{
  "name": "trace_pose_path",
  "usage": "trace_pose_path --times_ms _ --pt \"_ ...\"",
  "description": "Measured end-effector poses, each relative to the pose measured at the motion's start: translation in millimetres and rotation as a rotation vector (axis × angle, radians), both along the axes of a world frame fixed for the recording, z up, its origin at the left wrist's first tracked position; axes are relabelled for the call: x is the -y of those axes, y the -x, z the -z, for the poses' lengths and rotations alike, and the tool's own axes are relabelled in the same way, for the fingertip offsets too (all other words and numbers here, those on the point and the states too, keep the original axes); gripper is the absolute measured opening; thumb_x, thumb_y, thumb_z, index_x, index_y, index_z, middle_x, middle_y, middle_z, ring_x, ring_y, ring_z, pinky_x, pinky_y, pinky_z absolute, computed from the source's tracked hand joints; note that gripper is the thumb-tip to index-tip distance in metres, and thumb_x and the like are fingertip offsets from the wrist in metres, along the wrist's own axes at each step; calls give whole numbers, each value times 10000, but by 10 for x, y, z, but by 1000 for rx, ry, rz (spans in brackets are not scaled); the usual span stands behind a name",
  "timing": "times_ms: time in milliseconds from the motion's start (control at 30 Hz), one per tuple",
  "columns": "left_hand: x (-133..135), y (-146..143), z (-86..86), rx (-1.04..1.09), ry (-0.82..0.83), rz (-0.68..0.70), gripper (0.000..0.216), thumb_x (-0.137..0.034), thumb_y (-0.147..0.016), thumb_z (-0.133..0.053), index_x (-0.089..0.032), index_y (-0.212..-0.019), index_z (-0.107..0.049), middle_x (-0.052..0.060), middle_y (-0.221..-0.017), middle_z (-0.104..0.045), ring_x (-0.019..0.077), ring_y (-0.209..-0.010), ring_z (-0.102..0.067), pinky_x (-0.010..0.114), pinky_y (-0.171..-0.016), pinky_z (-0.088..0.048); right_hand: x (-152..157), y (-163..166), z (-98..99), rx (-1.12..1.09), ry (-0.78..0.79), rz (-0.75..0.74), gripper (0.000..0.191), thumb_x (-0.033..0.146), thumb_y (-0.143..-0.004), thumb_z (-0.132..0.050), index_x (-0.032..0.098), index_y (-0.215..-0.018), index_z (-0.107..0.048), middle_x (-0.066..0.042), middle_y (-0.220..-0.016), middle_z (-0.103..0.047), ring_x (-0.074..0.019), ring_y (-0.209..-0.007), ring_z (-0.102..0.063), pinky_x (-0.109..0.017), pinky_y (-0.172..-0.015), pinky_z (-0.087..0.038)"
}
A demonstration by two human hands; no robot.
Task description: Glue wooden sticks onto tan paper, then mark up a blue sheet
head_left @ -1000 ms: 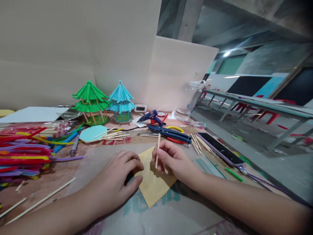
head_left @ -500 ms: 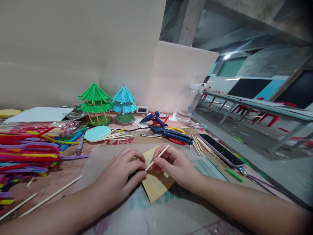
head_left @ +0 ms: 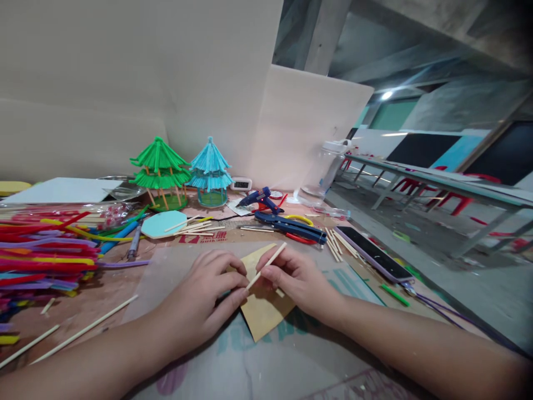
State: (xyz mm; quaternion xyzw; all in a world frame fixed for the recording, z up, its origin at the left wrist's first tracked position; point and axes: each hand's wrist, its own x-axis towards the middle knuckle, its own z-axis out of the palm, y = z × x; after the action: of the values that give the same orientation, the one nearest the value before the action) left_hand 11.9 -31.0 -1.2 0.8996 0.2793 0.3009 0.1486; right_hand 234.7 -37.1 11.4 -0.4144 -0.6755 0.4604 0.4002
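A short pale wooden stick (head_left: 271, 259) slants between my two hands, over a tan square of sandpaper-like sheet (head_left: 260, 319) on the table mat. My right hand (head_left: 297, 278) pinches the stick between thumb and fingers. The tip of another pale stick shows under those fingers. At the stick's lower end, my left hand (head_left: 216, 289) closes thumb and fingertips on it. Part of the sheet is hidden beneath both hands.
Colourful pipe cleaners (head_left: 45, 255) heap at the left. Behind stand a green pavilion model (head_left: 160, 175) and a blue one (head_left: 210, 172). A glue gun (head_left: 258, 199), blue-handled cutters (head_left: 291, 226), loose sticks (head_left: 333, 244) and a phone (head_left: 372, 253) lie beyond my right hand.
The view has shifted slightly. Both hands keep nearly the same hold on the stick over the tan sheet.
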Motion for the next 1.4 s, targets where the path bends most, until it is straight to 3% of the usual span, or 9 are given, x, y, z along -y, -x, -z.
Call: trace_pose_path --times_ms 500,667,1400 --pt "19 12 6 -28 3 42 223 -210 -1040 -409 -241 -1040 -631 28 -1112 -634 205 -1092 -547 387 -996 -415 7 7 -18 6 -18 6 201 393 -885 -675 194 -874 -658 -7 -745 -660 -125 -642 -598 -248 -600 -468" --pt "13 6 8 -31 -8 56 140 -253 -1020 -491 -241 -1000 -629 24 -1102 -637 213 -1092 -552 394 -985 -416 12 -1 -4 34 -63 -3 141 335 -895 -662 197 -867 -659 0 -757 -666 -123 -670 -599 -249 -635 -475" --pt "-5 18 17 -9 8 97 190 -262 -1049 -456 -230 -984 -632 25 -1076 -626 204 -1072 -532 383 -977 -385 16 3 -41 69 -104 -23 122 309 -894 -654 191 -864 -663 3 -762 -662 -124 -684 -599 -253 -661 -485"
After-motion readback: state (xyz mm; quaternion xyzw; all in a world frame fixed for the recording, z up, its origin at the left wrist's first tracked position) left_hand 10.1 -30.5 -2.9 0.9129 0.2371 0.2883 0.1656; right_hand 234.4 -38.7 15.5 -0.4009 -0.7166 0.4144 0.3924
